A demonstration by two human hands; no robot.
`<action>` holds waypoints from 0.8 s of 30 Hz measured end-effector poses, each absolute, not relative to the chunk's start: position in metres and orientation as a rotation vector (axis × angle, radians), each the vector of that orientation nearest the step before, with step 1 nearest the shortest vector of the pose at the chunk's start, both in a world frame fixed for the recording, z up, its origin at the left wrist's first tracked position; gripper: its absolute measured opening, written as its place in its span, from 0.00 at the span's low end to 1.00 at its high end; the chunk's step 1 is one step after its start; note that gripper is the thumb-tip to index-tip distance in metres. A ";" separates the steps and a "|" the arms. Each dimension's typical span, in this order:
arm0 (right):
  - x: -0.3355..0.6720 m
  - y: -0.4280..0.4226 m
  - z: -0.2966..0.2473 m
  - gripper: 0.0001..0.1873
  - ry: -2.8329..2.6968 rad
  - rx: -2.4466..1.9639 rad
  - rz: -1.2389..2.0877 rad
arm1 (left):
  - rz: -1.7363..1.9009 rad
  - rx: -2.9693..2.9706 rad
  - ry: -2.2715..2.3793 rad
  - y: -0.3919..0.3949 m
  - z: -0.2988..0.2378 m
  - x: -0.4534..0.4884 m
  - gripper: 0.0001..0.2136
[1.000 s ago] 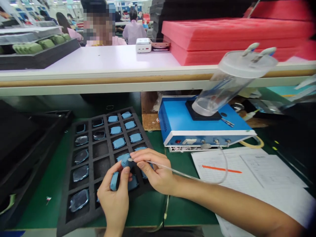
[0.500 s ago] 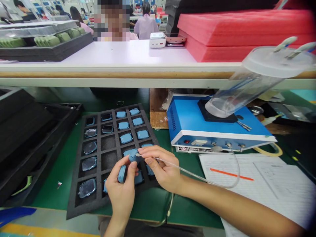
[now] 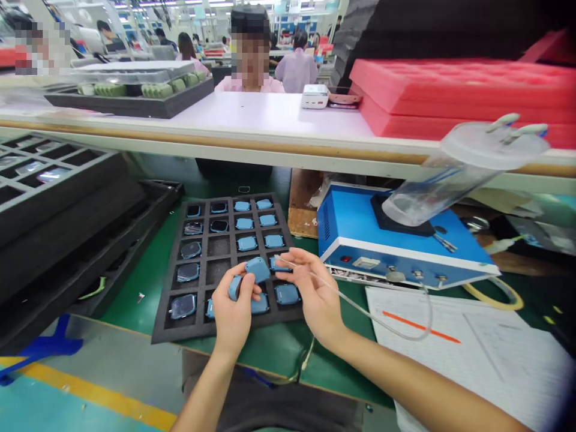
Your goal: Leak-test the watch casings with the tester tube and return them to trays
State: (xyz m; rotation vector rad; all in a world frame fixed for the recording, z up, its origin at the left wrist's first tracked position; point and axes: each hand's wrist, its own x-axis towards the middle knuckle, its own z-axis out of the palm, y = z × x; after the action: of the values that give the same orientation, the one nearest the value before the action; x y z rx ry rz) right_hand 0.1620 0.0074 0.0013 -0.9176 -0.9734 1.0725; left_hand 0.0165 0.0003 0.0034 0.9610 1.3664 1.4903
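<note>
My left hand point(image 3: 234, 306) is closed around two blue watch cases. One watch case point(image 3: 257, 270) juts out past the fingertips with its flat face showing, and a second case point(image 3: 234, 288) sits on edge by the thumb. Just to the right, my right hand point(image 3: 315, 294) pinches the end of a clear thin tube point(image 3: 360, 309); its tip is apart from the cases. Both hands are above a black foam tray point(image 3: 189, 333) with square compartments. Blue watch cases point(image 3: 247, 243) lie in its right columns, and dark-faced watches point(image 3: 183, 306) fill the left column.
A blue machine box point(image 3: 405, 246) with a clear cylinder point(image 3: 427, 174) on top stands at right. Papers point(image 3: 450, 348) with an orange strip point(image 3: 420, 327) lie before it. Stacked black foam trays point(image 3: 81, 222) rise at left. A white shelf point(image 3: 252, 123) crosses behind, with a person beyond.
My right hand has drawn the tube tip rightward, away from the watch case it was against. My left hand still holds both cases. The camera view has shifted, showing more floor.
</note>
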 end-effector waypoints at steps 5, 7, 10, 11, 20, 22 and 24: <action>0.169 -0.065 0.016 0.27 -0.673 -0.965 1.839 | 1.576 0.780 1.125 0.002 0.006 0.008 0.20; 0.177 -0.095 0.025 0.25 -0.913 -0.856 2.122 | 1.568 0.783 1.095 0.003 0.010 0.006 0.21; 0.188 -0.108 0.045 0.13 -1.467 -0.904 1.791 | 1.510 0.811 1.042 -0.001 0.015 0.007 0.22; 0.191 -0.103 0.052 0.11 -1.559 -1.009 1.491 | 1.479 0.830 1.024 -0.004 0.017 0.008 0.22; 0.195 -0.044 0.061 0.12 -1.720 -1.064 0.591 | 1.229 1.286 1.049 -0.040 0.029 0.010 0.18; 0.196 -0.048 0.060 0.13 -1.741 -1.065 0.594 | 1.205 1.323 1.086 -0.043 0.033 0.010 0.18; 0.198 -0.050 0.059 0.13 -1.762 -1.081 0.610 | 1.185 1.336 1.112 -0.046 0.036 0.011 0.18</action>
State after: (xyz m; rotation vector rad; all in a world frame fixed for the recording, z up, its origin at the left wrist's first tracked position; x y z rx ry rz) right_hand 0.1983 -0.0504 0.0595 -1.0805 -1.7620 0.6100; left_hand 0.0106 -0.0456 0.0356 1.3360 1.1120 1.1845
